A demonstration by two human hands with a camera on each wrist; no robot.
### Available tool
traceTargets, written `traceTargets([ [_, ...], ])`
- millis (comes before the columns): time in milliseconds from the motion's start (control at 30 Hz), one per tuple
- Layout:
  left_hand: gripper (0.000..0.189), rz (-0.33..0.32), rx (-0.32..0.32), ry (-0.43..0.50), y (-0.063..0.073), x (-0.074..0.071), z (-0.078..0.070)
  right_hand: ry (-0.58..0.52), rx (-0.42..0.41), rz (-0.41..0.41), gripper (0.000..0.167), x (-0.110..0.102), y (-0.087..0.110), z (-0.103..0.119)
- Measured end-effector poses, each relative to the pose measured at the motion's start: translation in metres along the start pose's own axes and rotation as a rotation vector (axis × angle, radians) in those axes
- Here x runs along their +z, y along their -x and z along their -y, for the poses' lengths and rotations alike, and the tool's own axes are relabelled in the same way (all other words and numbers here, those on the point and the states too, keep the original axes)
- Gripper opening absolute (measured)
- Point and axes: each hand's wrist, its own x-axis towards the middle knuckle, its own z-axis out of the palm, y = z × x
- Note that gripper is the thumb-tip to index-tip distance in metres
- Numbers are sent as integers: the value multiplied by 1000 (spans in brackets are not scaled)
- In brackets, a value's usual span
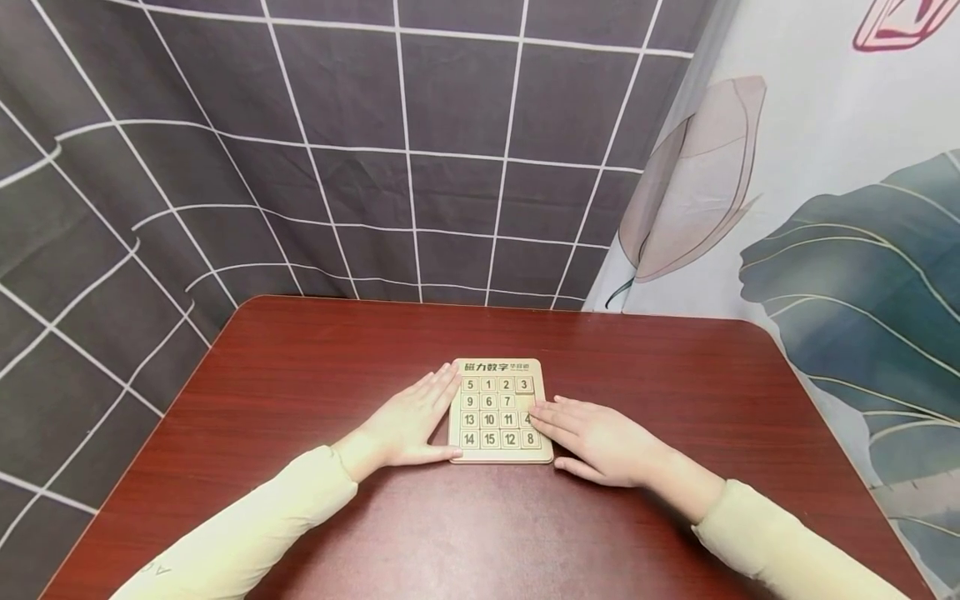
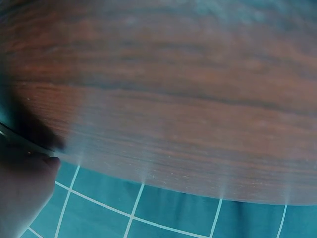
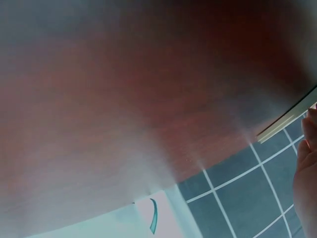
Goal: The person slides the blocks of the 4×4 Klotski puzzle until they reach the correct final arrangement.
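Observation:
A pale wooden number sliding puzzle (image 1: 501, 457) lies flat on the table, with numbered square tiles in rows. My left hand (image 1: 408, 421) rests along its left edge, fingers extended up the side and thumb at the lower left corner. From the right, my right hand (image 1: 611, 442) reaches over the frame, its straight fingertips touching the tile marked 4 (image 1: 527, 419) and partly covering it. Between that tile and the 3 tile (image 1: 524, 385) above is a vacant slot. The right wrist view shows the puzzle's edge (image 3: 285, 124) beside the fingers; the left wrist view shows only part of the hand.
The reddish-brown wooden table (image 1: 337, 350) has rounded far corners. Behind it hangs a dark grey curtain (image 1: 457, 100) with white grid lines. On the right is a white curtain (image 1: 795, 125) with large leaf and petal prints.

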Motion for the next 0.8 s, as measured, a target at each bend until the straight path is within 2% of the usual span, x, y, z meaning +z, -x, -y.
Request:
traceTargets([
  [233, 109, -7, 3, 2, 0, -1, 0, 8, -12, -20, 56, 0, 3, 4],
  [433, 109, -14, 9, 8, 0, -2, 0, -9, 20, -14, 57, 1, -1, -2],
  [667, 109, 6, 0, 14, 0, -4, -1, -20, 73, 26, 59, 1, -8, -8],
  [800, 107, -10, 11, 0, 1, -6, -2, -28, 79, 30, 59, 1, -8, -8],
])
